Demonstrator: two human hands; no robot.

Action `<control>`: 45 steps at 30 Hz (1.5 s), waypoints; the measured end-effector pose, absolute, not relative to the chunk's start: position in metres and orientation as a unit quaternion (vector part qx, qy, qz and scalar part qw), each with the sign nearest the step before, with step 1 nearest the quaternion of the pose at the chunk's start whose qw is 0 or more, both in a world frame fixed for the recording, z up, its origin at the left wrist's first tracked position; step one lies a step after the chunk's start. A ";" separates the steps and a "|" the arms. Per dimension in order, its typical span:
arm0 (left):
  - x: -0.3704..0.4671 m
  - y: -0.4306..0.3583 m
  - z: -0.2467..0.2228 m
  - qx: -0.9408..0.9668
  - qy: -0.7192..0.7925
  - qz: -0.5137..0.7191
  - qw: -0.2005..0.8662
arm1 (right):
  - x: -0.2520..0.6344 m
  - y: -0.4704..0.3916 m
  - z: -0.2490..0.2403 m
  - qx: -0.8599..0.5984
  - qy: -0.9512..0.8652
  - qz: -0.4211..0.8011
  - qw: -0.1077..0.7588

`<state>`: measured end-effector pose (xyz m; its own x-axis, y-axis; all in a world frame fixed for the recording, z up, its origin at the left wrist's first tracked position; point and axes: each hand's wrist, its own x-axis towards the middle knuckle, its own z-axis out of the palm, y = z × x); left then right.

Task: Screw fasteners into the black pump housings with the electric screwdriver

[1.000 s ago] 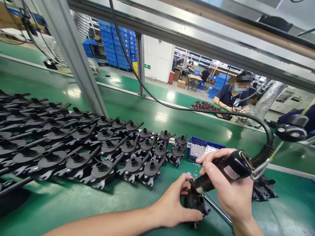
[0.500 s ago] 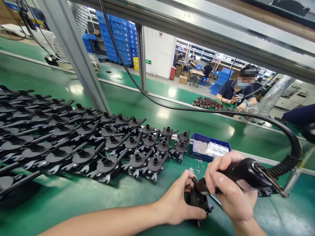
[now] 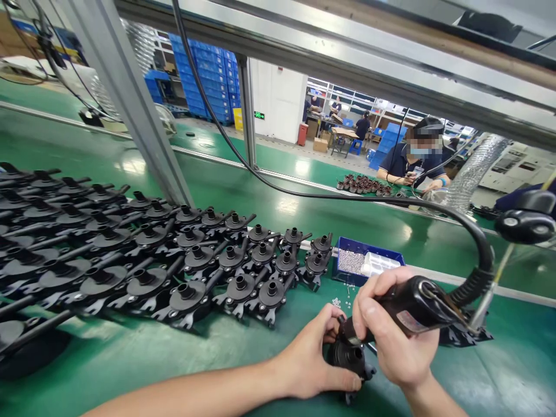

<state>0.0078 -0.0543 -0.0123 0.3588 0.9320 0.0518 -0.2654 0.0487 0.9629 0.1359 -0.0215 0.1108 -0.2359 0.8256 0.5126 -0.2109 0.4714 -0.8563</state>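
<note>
My left hand (image 3: 319, 353) is closed round a black plastic pump housing (image 3: 347, 356) at the lower middle of the view, thumb along its near side. In my right hand (image 3: 397, 336) is a black electric screwdriver (image 3: 412, 307), its thick cable curving up from the rear end. The tool's tip points down-left at the housing's far side, beside the left fingertips; the bit's exact contact is hidden. Just beyond the hands lie several loose screws or nuts (image 3: 336, 303) on the green bench. A blue parts bin (image 3: 369, 244) behind them holds small metal pieces and a white tray.
Rows of similar black pump housings (image 3: 185, 295) cover the bench's left side. A black cable (image 3: 282, 190) loops across the view. A metal post (image 3: 130, 98) rises at left. Across the bench sits a co-worker (image 3: 412, 156) beside dark red-brown parts (image 3: 362, 184).
The screwdriver and my right hand have shifted slightly left and tipped more over the housing. My left hand still holds the housing. The whole view has shifted a little.
</note>
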 end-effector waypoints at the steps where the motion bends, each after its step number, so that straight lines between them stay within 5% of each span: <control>1: 0.008 -0.054 -0.012 0.512 0.326 0.464 0.645 | 0.135 -0.021 0.110 -0.245 -0.647 0.442 0.571; 21: -0.002 -0.045 -0.019 0.565 0.325 0.358 0.669 | 0.159 -0.004 0.121 -0.240 -0.603 0.434 0.624; 32: -0.002 -0.052 -0.051 0.490 0.442 0.464 0.591 | 0.179 0.059 0.098 -0.440 -0.729 0.305 0.427; 39: 0.000 -0.051 -0.033 0.508 0.482 0.540 0.467 | 0.186 0.057 0.106 -0.459 -0.750 0.285 0.381; 45: 0.000 -0.055 -0.030 0.463 0.514 0.535 0.485 | 0.194 0.061 0.105 -0.477 -0.758 0.263 0.360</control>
<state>-0.0001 -0.0550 -0.0300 -0.1005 0.9949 -0.0028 -0.0428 -0.0015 0.9991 0.1945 0.0609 0.1054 -0.2858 0.9119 0.2945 0.5337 0.4068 -0.7415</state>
